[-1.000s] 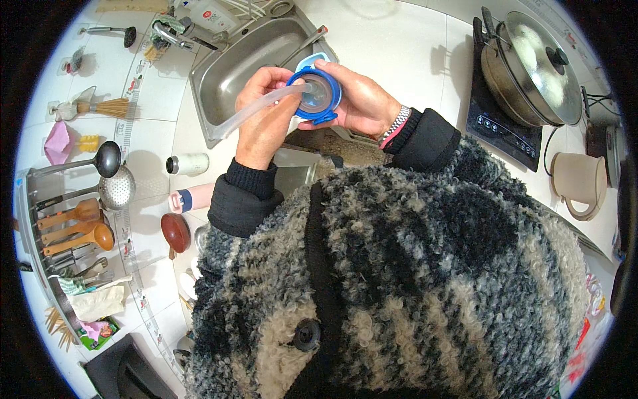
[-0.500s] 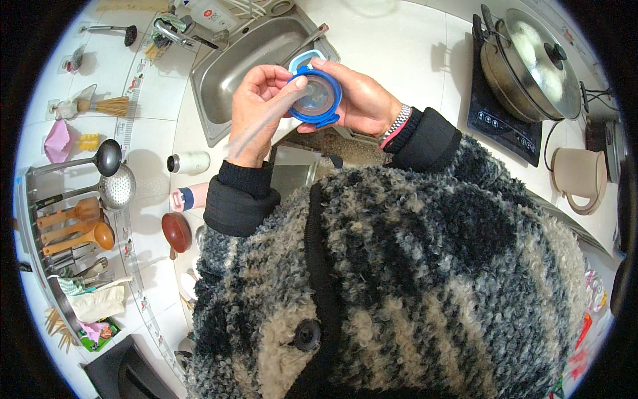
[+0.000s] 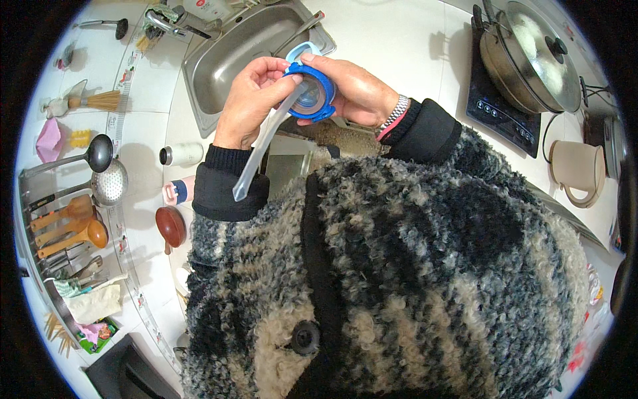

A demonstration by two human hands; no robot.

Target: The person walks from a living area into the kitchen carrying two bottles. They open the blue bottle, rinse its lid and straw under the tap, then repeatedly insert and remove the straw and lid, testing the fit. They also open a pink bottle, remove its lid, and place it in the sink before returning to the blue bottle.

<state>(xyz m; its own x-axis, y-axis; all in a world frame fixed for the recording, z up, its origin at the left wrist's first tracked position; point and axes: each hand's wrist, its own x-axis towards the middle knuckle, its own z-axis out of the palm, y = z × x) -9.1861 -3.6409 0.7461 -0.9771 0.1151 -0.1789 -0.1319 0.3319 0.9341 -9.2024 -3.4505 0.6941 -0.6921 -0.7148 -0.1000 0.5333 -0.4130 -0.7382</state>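
Two hands share one round cap (image 3: pixel 316 98) beside one steel sink (image 3: pixel 222 70): a smooth blue plastic ring, clear-centred, with one pale-blue loop (image 3: pixel 302 48) on its far edge. One slender, translucent tube (image 3: pixel 262 151) slants from it toward the left sleeve (image 3: pixel 229 193). The left hand (image 3: pixel 251 95) has its fingers pinched on the cap's left edge; the right hand (image 3: pixel 359 92) curls its fingers around the other side. Three wooden utensils (image 3: pixel 94 233) and one perforated metal skimmer (image 3: pixel 111 185) lie farther left.

kitchen, steel sink (image 3: pixel 229 70), lidded pan (image 3: pixel 537 70), black ladle (image 3: pixel 100 154)
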